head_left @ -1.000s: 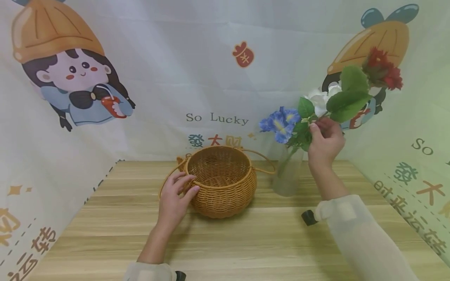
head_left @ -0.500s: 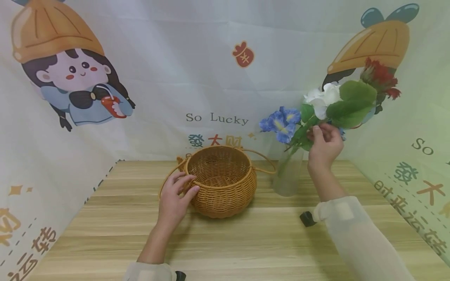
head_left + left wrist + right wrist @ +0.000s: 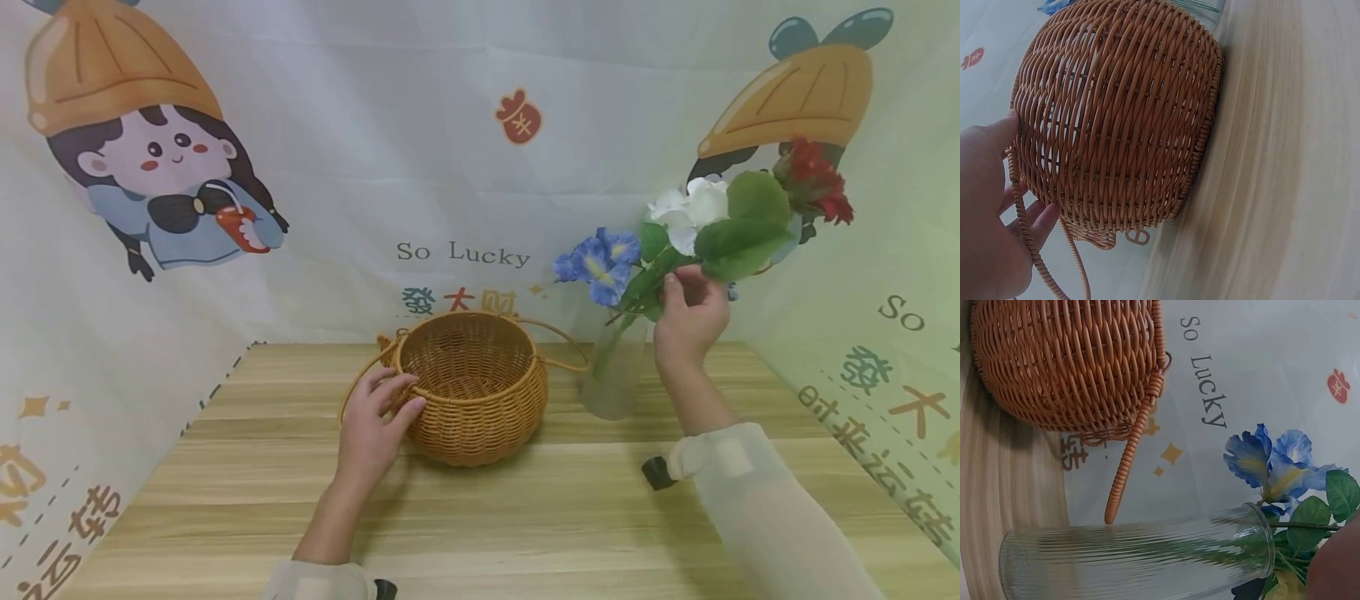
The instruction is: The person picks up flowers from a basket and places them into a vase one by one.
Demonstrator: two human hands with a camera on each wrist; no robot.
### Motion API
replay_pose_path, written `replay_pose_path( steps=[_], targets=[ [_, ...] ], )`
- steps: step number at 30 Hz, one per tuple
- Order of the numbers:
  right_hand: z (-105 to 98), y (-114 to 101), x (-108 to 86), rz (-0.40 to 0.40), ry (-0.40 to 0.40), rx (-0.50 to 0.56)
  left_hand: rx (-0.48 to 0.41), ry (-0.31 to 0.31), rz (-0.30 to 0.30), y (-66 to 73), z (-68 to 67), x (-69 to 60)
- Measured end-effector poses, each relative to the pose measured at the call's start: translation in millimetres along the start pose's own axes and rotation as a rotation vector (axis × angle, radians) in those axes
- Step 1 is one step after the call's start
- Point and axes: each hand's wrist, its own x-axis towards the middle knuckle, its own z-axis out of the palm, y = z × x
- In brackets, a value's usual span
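Observation:
A round wicker basket [image 3: 472, 425] stands on the table, its inside bare in the head view. My left hand [image 3: 371, 421] holds the basket's left side, fingertips at the rim and one handle passing across the hand in the left wrist view. My right hand [image 3: 690, 321] pinches a flower stem [image 3: 1310, 525] above the vase mouth; the red flower [image 3: 813, 179] and large green leaves lean up to the right. A clear ribbed vase [image 3: 1141, 556] holds a blue flower [image 3: 600, 267]. A white flower [image 3: 690, 212] stands behind my fingers. Where its stem ends is hidden.
The wood-grain table [image 3: 480, 533] reaches back to a printed cloth [image 3: 375, 167] with cartoon figures, which also hangs at both sides. One basket handle [image 3: 1125, 469] sticks out towards the vase.
My right hand has lowered the red flower and its leaves somewhat. The white flower shows more fully now. My left hand and the basket have stayed put.

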Motion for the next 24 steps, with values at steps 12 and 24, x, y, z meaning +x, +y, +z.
replay_pose_path(
  steps=[12, 24],
  targets=[
    [1.5, -1.9, -4.1, -0.014, -0.059, 0.029, 0.007, 0.008, 0.005, -0.4, 0.6, 1.1],
    [0.3, 0.5, -6.4, 0.077, -0.04, 0.134, 0.009, 0.019, 0.024, -1.9, 1.0, 0.8]
  ],
)
